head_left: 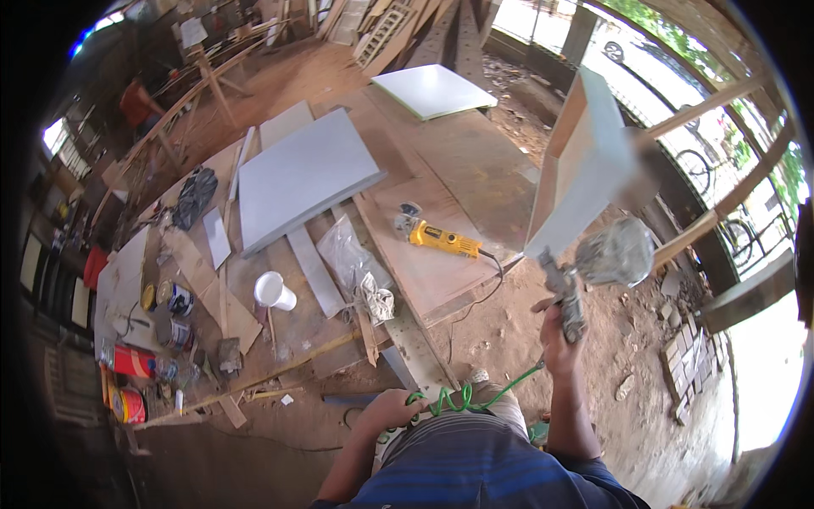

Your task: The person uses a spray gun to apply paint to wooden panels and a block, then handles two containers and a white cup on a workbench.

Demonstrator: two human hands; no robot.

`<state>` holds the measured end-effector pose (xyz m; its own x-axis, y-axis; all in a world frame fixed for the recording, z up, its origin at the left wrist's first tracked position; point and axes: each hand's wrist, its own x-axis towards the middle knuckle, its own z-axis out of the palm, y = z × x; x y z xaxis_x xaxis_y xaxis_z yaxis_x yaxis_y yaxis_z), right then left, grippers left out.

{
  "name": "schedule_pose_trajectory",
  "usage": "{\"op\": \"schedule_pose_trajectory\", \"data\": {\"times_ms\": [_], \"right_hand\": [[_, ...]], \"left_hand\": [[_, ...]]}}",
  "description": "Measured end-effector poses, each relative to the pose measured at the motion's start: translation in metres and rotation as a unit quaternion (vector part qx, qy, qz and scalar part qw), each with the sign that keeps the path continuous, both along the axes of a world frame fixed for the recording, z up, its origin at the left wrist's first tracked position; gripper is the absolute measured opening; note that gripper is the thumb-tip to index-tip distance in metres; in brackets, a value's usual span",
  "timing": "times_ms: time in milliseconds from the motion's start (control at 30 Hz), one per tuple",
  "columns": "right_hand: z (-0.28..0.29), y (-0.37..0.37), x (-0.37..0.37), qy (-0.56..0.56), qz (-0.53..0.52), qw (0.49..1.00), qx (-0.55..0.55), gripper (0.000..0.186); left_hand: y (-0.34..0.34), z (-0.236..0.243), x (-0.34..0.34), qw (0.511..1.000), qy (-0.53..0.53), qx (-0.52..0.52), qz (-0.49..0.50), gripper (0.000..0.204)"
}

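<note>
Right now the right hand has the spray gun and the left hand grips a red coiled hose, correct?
Not quite: the hose is green, not red, as the head view shows. The left hand does grip it; the right hand has the spray gun.

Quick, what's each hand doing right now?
Left hand: closed, holding a green coiled hose.
Right hand: closed around the handle of a spray gun.
</note>
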<state>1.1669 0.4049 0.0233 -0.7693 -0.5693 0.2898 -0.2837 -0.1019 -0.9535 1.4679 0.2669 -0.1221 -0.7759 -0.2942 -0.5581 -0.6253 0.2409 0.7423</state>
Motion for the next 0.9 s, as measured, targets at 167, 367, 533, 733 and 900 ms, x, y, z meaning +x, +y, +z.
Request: {"op": "schedule_pose_trajectory", "data": {"times_ms": [167, 367, 533, 733, 900], "right_hand": [[-0.033, -0.014, -0.005, -0.027, 0.19, 0.978, 0.076, 0.021], [-0.048, -0.048, -0.039, -0.043, 0.438, 0.895, 0.069, 0.017], [-0.062, -0.059, -0.083, -0.07, 0.664, 0.724, 0.173, 0.028], [-0.053, -0.077, -0.1, 0.08, 0.77, 0.632, 0.037, 0.042], [-0.041, -0.081, -0.09, 0.087, 0.821, 0.563, 0.031, 0.038]], "left_hand": [[0.014, -0.002, 0.004, 0.995, -0.051, -0.034, 0.076, 0.056], [0.059, -0.013, -0.033, 0.972, -0.12, -0.02, 0.201, 0.055], [0.128, -0.007, -0.095, 0.938, -0.118, -0.041, 0.322, 0.059], [0.193, 0.007, -0.137, 0.877, -0.151, -0.039, 0.453, 0.048], [0.24, 0.006, -0.149, 0.828, -0.18, -0.02, 0.531, 0.046]]}}
